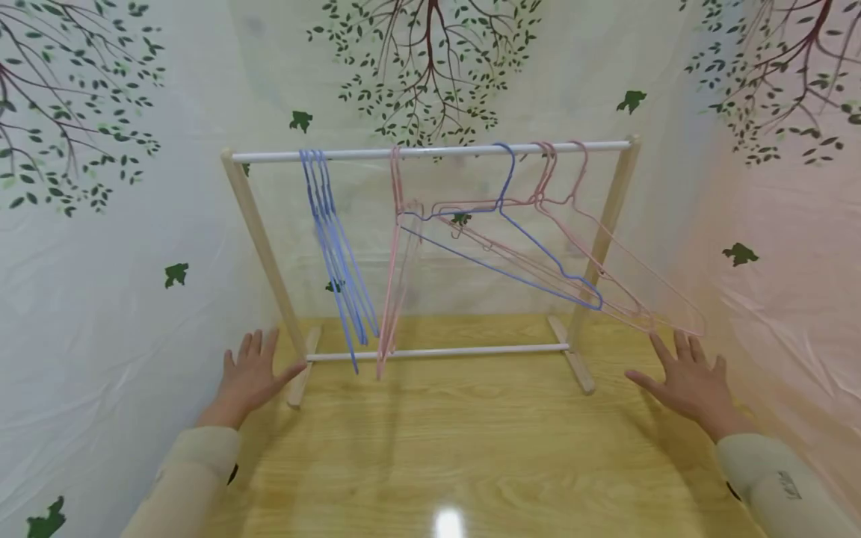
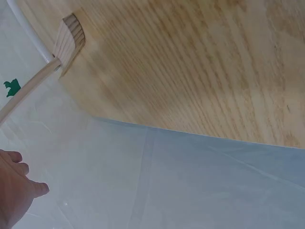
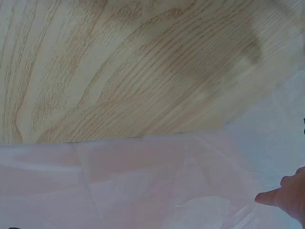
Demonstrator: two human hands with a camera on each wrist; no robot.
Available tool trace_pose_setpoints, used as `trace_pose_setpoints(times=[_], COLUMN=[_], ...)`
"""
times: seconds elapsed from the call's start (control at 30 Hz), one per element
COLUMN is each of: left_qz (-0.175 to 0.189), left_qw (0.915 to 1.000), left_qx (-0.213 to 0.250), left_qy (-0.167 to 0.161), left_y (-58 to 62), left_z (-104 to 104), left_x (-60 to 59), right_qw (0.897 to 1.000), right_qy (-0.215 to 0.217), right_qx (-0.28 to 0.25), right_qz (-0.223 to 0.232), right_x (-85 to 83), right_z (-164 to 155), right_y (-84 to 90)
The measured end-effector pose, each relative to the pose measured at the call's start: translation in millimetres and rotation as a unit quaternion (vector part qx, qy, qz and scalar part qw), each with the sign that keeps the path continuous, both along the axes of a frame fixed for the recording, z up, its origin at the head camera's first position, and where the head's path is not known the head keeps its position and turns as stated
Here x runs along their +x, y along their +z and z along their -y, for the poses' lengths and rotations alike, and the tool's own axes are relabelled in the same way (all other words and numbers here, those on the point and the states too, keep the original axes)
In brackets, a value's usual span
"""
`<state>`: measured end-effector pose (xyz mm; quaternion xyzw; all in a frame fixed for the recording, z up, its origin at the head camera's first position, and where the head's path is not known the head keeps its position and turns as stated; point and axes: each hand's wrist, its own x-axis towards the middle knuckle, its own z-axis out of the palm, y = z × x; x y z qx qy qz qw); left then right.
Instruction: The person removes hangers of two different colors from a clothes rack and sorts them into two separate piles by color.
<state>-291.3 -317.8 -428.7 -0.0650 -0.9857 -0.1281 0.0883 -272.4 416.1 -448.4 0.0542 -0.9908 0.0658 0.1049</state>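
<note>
A garment rack stands ahead, its white top rail (image 1: 444, 152) carrying several hangers. Slim blue hangers (image 1: 326, 217) hang bunched at the left, with pink hangers (image 1: 390, 299) beside them. Farther right, one blue hanger (image 1: 538, 242) is turned broadside, overlapping more pink hangers (image 1: 585, 161). My left hand (image 1: 252, 377), fingers spread, holds nothing beside the rack's left foot. Fingers also apart, my right hand (image 1: 689, 385) is empty; its fingertips come close to the lower corners of the right-hand pink hangers in the head view. Each wrist view shows only part of its hand.
The rack has wooden posts (image 1: 261, 243), wooden feet (image 1: 572, 357) and a white lower bar (image 1: 471, 351). It stands on a wood-grain tabletop (image 1: 430, 441). Pale sheeting (image 1: 87, 314) printed with leaves and trees encloses the back and both sides.
</note>
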Motion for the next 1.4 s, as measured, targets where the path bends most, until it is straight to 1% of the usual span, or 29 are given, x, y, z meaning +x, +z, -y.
trace_pose_setpoints(times=[0.13,0.23,0.37,0.53,0.73,0.9,1.03,1.23,1.4], left_qz=[0.008,0.008,-0.008,-0.018,-0.026,-0.013,-0.002,-0.008,-0.015], left_qw=[0.9999,0.9998,0.9996,0.9991,0.9968,0.9933,0.9901,0.9836,0.9766], left_qx=[0.011,0.017,0.025,0.037,0.074,0.115,0.14,0.18,0.215], left_qy=[0.006,0.012,0.014,0.012,0.012,0.005,-0.004,-0.007,-0.001], left_y=[7.5,13.1,20.7,31.8,49.4,67.5,78.8,84.3,90.1], left_z=[4,7,9,10,12,11,7,8,7], left_x=[-1.0,-4.5,-12.8,-21.9,-32.5,-37.4,-42.4,-50.7,-52.8], right_qw=[1.0,1.0,1.0,1.0,0.999,0.999,0.998,0.998,0.997], right_qy=[0.003,0.001,-0.004,-0.005,-0.007,-0.006,-0.006,-0.007,-0.006], right_qx=[-0.003,-0.006,-0.008,-0.019,-0.032,-0.035,-0.043,-0.043,-0.046], right_qz=[-0.007,-0.015,-0.021,-0.019,-0.029,-0.04,-0.039,-0.047,-0.057], right_x=[-0.9,-1.5,-2.3,0.0,0.9,0.1,0.9,2.6,1.8], right_z=[1,-1,-6,-10,-9,-11,-13,-16,-18], right_y=[1.6,2.1,5.5,15.8,28.8,37.9,44.3,52.2,59.4])
